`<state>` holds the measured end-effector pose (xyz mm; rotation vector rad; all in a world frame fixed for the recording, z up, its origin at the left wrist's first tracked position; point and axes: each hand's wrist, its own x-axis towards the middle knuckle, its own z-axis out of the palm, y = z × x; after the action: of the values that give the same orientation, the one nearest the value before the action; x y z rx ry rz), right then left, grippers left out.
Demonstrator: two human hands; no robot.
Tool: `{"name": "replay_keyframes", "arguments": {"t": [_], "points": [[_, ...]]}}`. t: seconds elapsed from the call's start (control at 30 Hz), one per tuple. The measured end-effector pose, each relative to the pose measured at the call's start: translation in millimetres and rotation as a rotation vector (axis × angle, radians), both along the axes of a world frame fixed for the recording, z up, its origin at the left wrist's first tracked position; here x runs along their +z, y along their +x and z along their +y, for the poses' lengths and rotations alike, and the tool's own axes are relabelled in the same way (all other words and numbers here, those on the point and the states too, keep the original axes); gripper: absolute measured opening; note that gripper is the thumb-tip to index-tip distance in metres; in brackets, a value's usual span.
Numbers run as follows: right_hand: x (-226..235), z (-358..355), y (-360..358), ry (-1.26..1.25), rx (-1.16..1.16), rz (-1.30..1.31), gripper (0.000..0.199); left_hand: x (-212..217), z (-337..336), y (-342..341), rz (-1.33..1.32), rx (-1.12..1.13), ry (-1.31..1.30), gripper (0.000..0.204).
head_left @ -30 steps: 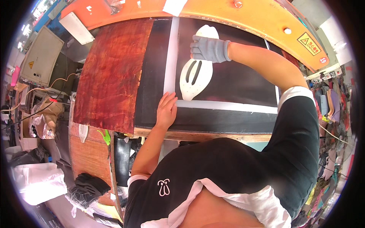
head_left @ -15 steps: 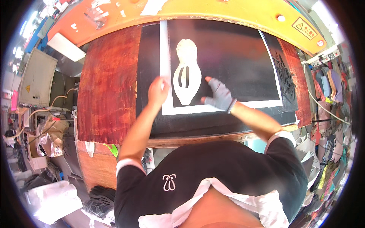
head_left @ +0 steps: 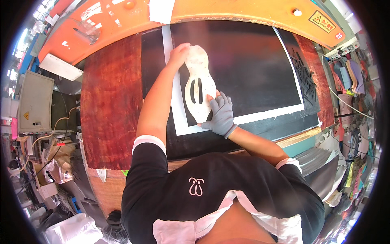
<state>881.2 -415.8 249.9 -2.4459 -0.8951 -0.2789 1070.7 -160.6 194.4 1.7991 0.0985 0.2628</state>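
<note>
Head view: the template [head_left: 198, 61] (white, with two long slots) is over the black sheet [head_left: 248, 65], beside the left side of the white border [head_left: 178, 112]. The bare left hand [head_left: 178, 56] touches its upper left edge; finger closure cannot be told. The gloved right hand [head_left: 221, 116] grasps its lower right edge, thumb near the tip.
</note>
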Motion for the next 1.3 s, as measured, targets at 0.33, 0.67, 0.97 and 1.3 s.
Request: {"name": "replay_keyframes", "arguments": {"t": [0.33, 0.67, 0.97, 1.3], "points": [[-3.6, -6.5, 4.5, 0.123, 0.075, 0.021, 0.093, 29.2, -6.2, -13.0, 0.014, 0.046, -0.28, 0.024], [-4.9, -7.7, 4.7, 0.052, 0.048, 0.038, 0.09, 36.1, -2.5, -19.2, 0.04, 0.073, -0.172, 0.027], [-4.1, -8.0, 4.5, 0.115, 0.047, -0.006, 0.089, 36.2, 1.0, -18.5, 0.053, 0.035, -0.202, 0.026], [-4.2, -29.3, -1.6, 0.117, 0.092, 0.026, 0.076, 18.6, -4.2, -24.8, -0.026, 0.057, -0.085, 0.041]]}}
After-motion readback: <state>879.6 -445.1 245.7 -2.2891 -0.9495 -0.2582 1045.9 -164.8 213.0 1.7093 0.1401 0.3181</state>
